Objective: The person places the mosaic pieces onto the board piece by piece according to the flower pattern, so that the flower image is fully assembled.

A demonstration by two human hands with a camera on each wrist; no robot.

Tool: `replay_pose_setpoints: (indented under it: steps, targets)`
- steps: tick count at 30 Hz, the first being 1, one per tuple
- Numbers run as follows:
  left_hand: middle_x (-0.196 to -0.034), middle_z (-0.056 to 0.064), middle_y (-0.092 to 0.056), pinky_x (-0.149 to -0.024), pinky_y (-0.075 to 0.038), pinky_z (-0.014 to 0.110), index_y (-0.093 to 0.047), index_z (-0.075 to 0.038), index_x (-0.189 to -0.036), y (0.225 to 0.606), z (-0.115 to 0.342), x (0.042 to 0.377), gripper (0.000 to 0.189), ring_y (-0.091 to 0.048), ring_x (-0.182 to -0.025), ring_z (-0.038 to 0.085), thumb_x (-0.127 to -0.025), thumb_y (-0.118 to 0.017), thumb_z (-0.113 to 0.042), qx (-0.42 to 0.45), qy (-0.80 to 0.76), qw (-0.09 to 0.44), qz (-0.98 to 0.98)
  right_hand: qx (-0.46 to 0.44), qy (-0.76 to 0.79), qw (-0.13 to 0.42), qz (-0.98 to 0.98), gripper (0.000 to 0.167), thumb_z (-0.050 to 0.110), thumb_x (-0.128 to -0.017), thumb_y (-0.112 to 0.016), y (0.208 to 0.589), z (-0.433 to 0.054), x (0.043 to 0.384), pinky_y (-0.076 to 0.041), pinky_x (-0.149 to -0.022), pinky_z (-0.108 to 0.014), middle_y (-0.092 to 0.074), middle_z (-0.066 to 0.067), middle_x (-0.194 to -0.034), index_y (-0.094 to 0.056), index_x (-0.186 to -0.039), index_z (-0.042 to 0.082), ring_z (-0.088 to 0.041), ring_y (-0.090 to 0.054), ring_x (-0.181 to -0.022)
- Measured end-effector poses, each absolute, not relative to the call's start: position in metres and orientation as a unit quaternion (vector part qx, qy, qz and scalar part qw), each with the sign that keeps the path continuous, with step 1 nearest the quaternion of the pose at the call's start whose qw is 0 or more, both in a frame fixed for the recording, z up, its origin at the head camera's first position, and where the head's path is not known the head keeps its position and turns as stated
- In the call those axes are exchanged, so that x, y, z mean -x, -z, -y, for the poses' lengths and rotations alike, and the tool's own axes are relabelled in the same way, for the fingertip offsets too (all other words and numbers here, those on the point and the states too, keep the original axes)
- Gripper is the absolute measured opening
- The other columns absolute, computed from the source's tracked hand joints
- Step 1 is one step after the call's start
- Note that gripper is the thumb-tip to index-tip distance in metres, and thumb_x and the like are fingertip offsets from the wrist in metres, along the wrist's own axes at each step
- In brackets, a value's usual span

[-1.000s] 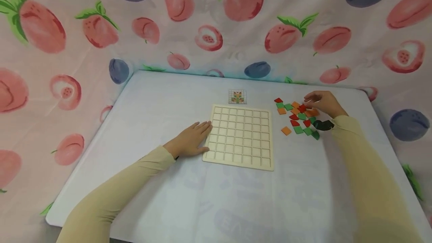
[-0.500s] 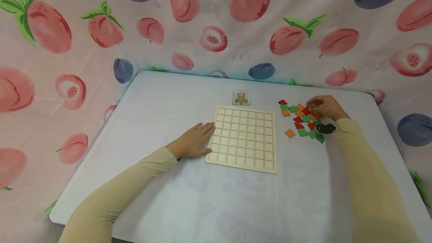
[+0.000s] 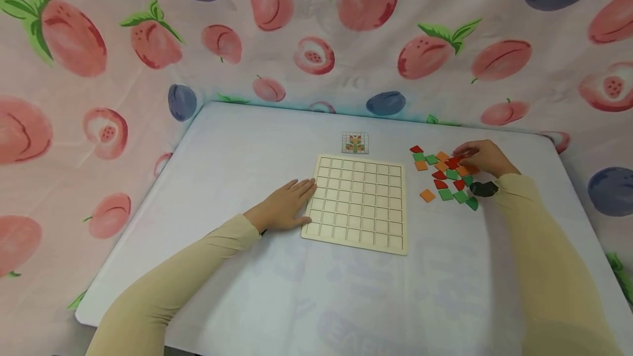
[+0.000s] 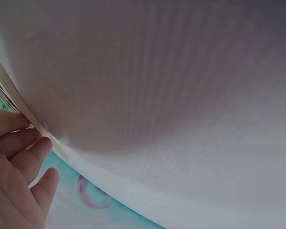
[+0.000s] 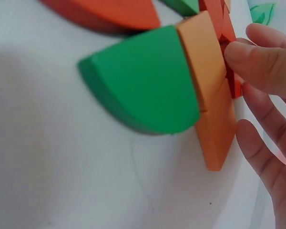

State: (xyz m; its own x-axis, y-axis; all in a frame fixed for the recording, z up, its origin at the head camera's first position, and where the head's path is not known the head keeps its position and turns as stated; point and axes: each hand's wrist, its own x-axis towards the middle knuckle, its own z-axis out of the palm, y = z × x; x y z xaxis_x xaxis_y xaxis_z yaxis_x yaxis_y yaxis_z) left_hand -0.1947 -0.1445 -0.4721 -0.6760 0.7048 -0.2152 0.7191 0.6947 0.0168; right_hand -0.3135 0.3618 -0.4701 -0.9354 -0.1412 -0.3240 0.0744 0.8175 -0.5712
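My left hand (image 3: 287, 205) rests flat along the left edge of a pale wooden grid board (image 3: 357, 204), thumb spread near its lower corner. In the left wrist view, fingers (image 4: 31, 160) touch the board's edge (image 4: 19, 98). My right hand (image 3: 486, 157) is over the far right of a scattered group of tiles, thumb and fingertips pinching a red tile (image 3: 454, 163). Close up in the right wrist view, a green rounded tile (image 5: 143, 81) and orange tiles (image 5: 214, 129) lie beside the fingers, with another red tile (image 5: 109, 14) behind.
Beyond the board lies a small pattern card (image 3: 355, 143) with a coloured figure on a grid. One orange tile (image 3: 427, 195) sits apart, nearest the board. The white table (image 3: 237, 142) meets a fruit-print cloth (image 3: 356, 54) at the back and left.
The head view has shifted slightly, so the scene sits a little farther right. The left hand stays at the board's edge, and the right hand stays among the tiles with only slight finger movement.
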Motion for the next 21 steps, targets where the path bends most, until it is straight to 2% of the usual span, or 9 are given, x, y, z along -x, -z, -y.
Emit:
replay_pose_setpoints:
  steps: [4,9,17,21]
  targets:
    - [-0.156,0.018,-0.019,-0.118,-0.019,0.042,-0.021,0.003,-0.148,0.4739,0.1448,0.1956,0.08,-0.022,-0.145,0.029,-0.094,-0.044,-0.052,-0.391,0.04,0.101,-0.914,0.024,0.293,0.162,-0.942,0.031,0.009,-0.091,-0.058,0.4713,-0.3614,0.3121,-0.047,-0.087,-0.041,-0.055,-0.027,-0.121,-0.06,-0.12,-0.001,-0.037,-0.047,-0.107]
    - [-0.156,0.017,-0.018,-0.119,-0.018,0.042,-0.019,0.002,-0.148,0.4737,0.1447,0.1962,0.08,-0.021,-0.145,0.028,-0.095,-0.043,-0.052,-0.391,0.047,0.105,-0.913,0.048,0.274,0.139,-0.951,0.027,0.011,-0.089,-0.062,0.4728,-0.362,0.3118,-0.043,-0.072,-0.025,-0.063,-0.022,-0.106,-0.065,-0.114,-0.001,-0.03,-0.05,-0.095]
    - [-0.157,0.016,-0.016,-0.119,-0.017,0.041,-0.018,0.001,-0.149,0.4697,0.1446,0.1952,0.08,-0.019,-0.146,0.027,-0.095,-0.041,-0.053,-0.385,0.056,0.114,-0.914,0.049,0.266,0.136,-0.953,0.028,0.015,-0.089,-0.063,0.4753,-0.36,0.3121,-0.043,-0.068,-0.026,-0.066,-0.015,-0.094,-0.066,-0.113,0.0,-0.026,-0.048,-0.088]
    - [-0.157,0.015,-0.015,-0.119,-0.016,0.041,-0.017,0.0,-0.149,0.4699,0.1445,0.195,0.08,-0.018,-0.146,0.027,-0.095,-0.041,-0.054,-0.382,0.055,0.117,-0.915,0.044,0.265,0.144,-0.952,0.03,0.016,-0.09,-0.062,0.4776,-0.3602,0.3132,-0.044,-0.068,-0.024,-0.064,-0.016,-0.097,-0.064,-0.116,0.001,-0.028,-0.049,-0.09]
